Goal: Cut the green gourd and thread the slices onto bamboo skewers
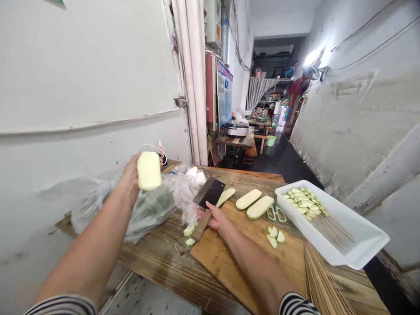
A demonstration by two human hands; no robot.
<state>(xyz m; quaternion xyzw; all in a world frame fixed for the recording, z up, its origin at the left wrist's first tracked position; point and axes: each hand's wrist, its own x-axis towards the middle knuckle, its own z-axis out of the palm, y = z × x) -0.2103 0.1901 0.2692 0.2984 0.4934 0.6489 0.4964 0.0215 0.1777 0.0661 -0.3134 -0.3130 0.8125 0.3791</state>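
My left hand (131,179) grips a pale chunk of squash (149,170), held up above a plastic bag of greens (147,214). My right hand (215,217) is closed around the wooden handle of a cleaver (209,192), at the edge of a cutting board (243,258) on the wooden table (157,249). Long squash slices (260,207), small pieces (274,236) and scissors (276,213) lie on the board, beside a white tray (361,238) of skewered slices (303,203).

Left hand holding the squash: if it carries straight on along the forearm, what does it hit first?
Probably the white wall ahead of the left hand and its squash piece. The thin white cord near the hand might come first; depth is unclear.
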